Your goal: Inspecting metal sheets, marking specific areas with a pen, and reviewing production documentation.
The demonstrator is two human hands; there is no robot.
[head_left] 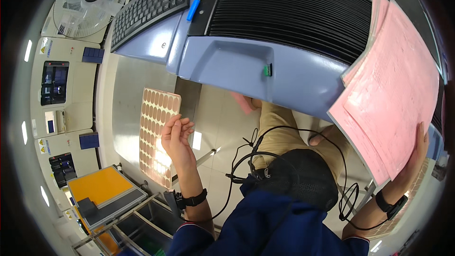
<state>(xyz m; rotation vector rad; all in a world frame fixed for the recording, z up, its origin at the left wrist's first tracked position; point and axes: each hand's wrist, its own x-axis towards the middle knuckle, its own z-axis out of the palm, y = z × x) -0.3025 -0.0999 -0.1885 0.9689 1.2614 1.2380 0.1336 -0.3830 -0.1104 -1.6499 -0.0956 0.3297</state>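
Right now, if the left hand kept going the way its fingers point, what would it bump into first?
The left hand holds a sheet of orange ovals, fingers pointing up the picture. Straight on, it would probably meet the blue-grey machine ledge first, though depth is hard to judge here.

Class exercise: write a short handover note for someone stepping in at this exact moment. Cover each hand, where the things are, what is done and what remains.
Left hand: holds up a panel of copper-coloured ovals by its right edge.
Right hand: supports a stack of pink sheets resting against the blue-grey machine.
Done: both items are lifted.
Left: neither is set down yet.
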